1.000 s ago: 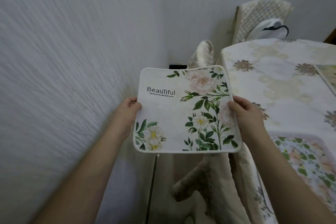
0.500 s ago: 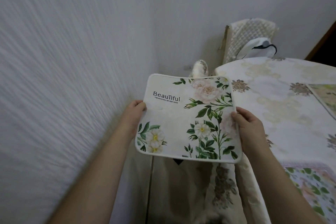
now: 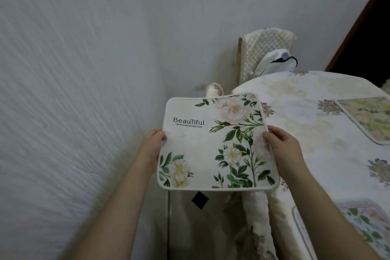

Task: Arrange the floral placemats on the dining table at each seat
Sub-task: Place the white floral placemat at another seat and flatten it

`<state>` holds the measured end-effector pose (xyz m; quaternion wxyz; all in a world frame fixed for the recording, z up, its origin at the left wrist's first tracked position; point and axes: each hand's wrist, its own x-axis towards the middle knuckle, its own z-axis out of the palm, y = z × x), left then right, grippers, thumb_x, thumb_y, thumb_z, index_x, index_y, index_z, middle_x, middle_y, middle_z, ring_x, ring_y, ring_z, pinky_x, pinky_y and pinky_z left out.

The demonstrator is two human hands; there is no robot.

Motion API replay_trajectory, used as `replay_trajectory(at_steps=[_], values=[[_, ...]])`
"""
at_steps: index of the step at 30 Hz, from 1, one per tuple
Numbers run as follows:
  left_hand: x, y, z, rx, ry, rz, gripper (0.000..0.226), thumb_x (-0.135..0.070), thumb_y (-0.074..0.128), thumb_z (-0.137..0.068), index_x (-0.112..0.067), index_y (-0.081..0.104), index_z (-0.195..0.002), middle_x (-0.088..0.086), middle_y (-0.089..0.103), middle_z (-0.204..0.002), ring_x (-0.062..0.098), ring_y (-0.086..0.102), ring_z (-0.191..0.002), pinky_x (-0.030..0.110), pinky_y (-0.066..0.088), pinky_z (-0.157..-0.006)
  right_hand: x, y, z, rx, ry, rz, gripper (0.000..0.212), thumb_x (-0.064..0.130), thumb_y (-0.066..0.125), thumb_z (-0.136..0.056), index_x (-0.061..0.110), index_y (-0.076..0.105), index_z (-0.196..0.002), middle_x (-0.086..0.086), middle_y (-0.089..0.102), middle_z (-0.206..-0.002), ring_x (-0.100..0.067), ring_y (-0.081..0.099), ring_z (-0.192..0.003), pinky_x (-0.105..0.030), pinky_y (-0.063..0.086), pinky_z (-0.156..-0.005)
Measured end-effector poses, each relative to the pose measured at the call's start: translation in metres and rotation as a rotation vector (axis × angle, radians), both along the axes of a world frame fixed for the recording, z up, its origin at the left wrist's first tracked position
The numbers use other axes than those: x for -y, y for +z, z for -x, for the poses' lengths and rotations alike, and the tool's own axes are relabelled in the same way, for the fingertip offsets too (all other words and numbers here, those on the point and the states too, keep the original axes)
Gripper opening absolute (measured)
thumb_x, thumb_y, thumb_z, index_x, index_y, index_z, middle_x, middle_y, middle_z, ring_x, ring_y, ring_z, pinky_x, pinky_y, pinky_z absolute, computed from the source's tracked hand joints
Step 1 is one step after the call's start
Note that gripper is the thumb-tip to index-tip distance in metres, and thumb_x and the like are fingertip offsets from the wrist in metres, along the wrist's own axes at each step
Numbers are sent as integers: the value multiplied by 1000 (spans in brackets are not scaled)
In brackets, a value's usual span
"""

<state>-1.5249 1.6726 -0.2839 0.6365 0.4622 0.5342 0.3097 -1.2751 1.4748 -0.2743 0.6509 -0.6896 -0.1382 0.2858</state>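
Head view: left hand point(image 3: 153, 145) and right hand point(image 3: 281, 146) pinch a soft, round-cornered floral placemat point(image 3: 215, 143).

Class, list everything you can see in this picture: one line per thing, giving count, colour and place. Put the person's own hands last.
Held floral placemat: one, white with green leaves and pale flowers, printed "Beautiful", in the air beside the table's left edge.
Placemats on table: two, floral, one at far right, one at near right, both partly out of frame.
Dining table: one, cream flowered tablecloth, right side.
Quilted chair back: one, cream, behind the table.
White bag: one, dark handle, on that chair.
Wall: white, textured, left.
Left hand: grips the mat's left edge.
Right hand: grips the mat's right edge.
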Motion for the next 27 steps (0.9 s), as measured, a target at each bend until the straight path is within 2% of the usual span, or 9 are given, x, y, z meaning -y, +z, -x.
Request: replay_trajectory(at_steps=[8,16,19,25,27], values=[[-33,4,-59,-18,-94,-31,14,-3,47,-80,-8,56,-89,17,54,-81,25,52,-71,33,42,-61,-5,-17,-42,-88,-71,-31,16,13,62,-93,13,69,-108,-8,76,-96,-27,74,-86,-45,60,-77],[-72,2,-125,-12,-276,-14,13,-5,46,-78,-11,57,-85,14,57,-78,26,55,-66,33,45,-60,-6,-32,-73,-96,-215,-46,15,10,62,-93,15,69,-105,-8,76,-96,-27,73,-89,-42,58,-79],[-92,-4,-161,3,-365,-25,16,-4,46,-80,-8,57,-90,15,57,-81,26,54,-68,34,44,-62,-6,-37,-83,-106,-322,-29,15,10,62,-92,15,69,-105,-8,76,-95,-27,73,-89,-44,58,-81],[-126,-3,-224,24,-586,-16,20,2,42,-83,-11,58,-86,9,61,-73,21,58,-61,30,46,-57,-7,-32,-82,-91,-490,4,16,7,61,-93,14,67,-106,-6,76,-94,-21,73,-82,-35,58,-70],[-133,0,-244,28,-666,2,20,1,43,-82,-12,58,-85,12,60,-77,25,56,-65,31,46,-59,-6,-30,-80,-92,-547,10,17,6,61,-93,12,66,-108,-8,75,-95,-23,73,-84,-37,60,-73]])
